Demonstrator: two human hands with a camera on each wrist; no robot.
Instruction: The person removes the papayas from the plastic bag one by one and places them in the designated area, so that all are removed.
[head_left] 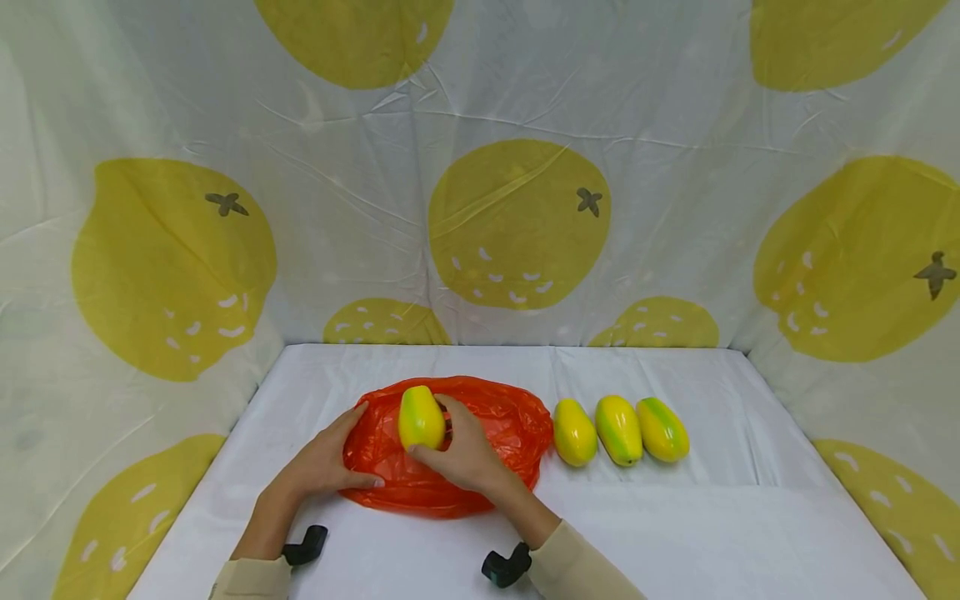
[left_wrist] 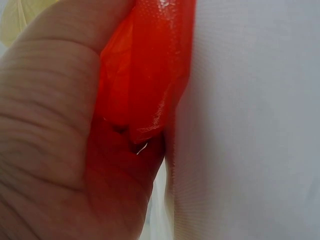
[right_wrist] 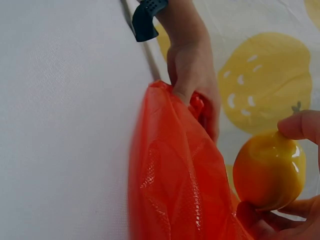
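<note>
A red plastic bag (head_left: 480,492) lies spread on the table with its mouth open upward. My left hand (head_left: 318,458) holds the bag's left edge; in the left wrist view the thumb (left_wrist: 45,110) is on the near side of the red film, with the fingers partly hidden behind it. My right hand (head_left: 468,454) grips a glossy yellow papaya (head_left: 421,418) with a green streak, above the bag's opening. In the right wrist view, fingers and thumb pinch the papaya (right_wrist: 270,170) from opposite sides, beside the red bag (right_wrist: 175,170).
To the right of the bag, three more yellow-green papayas stand in a row: one (head_left: 575,433) close to the bag's edge, one (head_left: 618,430) in the middle, one (head_left: 663,429) at the right. Lemon-print cloth (head_left: 517,225) walls in the white table (head_left: 712,533).
</note>
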